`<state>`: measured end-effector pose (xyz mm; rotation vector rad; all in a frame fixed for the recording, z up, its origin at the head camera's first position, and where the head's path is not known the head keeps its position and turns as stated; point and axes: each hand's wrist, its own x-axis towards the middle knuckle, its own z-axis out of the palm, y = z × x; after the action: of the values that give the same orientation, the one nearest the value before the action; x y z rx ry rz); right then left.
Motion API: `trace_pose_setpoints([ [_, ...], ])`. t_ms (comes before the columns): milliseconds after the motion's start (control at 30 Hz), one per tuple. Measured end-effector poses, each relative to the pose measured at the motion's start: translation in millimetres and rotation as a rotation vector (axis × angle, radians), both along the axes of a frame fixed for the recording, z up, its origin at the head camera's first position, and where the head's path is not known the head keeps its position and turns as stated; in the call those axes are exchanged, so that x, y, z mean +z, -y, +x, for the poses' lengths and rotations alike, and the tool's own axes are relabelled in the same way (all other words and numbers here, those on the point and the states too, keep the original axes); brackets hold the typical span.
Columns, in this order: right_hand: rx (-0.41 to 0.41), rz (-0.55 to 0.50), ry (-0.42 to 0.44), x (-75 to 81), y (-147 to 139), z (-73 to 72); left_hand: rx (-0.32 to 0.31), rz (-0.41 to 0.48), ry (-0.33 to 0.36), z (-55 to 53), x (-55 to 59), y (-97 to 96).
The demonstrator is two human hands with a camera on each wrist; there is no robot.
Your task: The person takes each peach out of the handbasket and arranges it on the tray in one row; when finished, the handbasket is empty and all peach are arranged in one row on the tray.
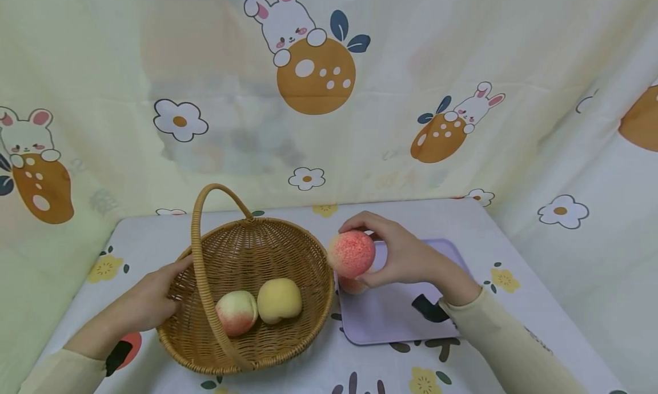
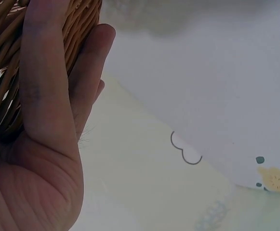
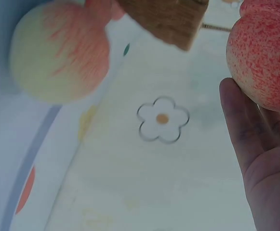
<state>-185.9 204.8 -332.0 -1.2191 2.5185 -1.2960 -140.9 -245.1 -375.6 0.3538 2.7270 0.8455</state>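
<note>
My left hand [image 1: 149, 297] grips the left side of a brown wicker basket [image 1: 247, 240], its fingers at the rim; in the left wrist view, fingers lie along the woven wall [image 2: 84, 21]. Inside the basket sit a pale peach with a red blush [image 1: 236, 313] and a yellow peach [image 1: 280, 300], side by side. A speckled pink-red peach [image 1: 352, 253] is held in my right hand [image 1: 398, 254], raised beside the basket's right rim. Partly hidden below it, another peach [image 1: 352, 285] lies at the tray's left edge; the right wrist view shows this pale, red-streaked peach [image 3: 58, 55] more fully.
A shallow lilac tray [image 1: 390, 320] lies right of the basket, under my right forearm. The basket's tall arched handle [image 1: 197, 257] stands upright over its opening. Behind the table, with its flower-patterned cloth [image 1: 478, 337], hangs a rabbit-print curtain [image 1: 226, 68].
</note>
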Motion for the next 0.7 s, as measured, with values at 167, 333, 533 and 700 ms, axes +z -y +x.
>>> trace_pose_setpoints([
  [167, -0.060, 0.028, 0.013, -3.2, -22, -4.3, 0.004, 0.010, 0.005, -0.2, 0.1, 1.2],
  [333, -0.114, 0.051, 0.022, -9.7, -41, -9.8, -0.014, 0.007, -0.016, 0.6, -0.4, 1.4],
  [533, -0.146, 0.061, 0.055, -22.7, -58, -14.7, -0.018, 0.009, -0.018, 1.3, 0.1, 1.2],
  [700, -0.173, 0.086, 0.091, -39.5, -70, -16.4, -0.012, 0.006, -0.016, 1.3, 0.5, 0.3],
])
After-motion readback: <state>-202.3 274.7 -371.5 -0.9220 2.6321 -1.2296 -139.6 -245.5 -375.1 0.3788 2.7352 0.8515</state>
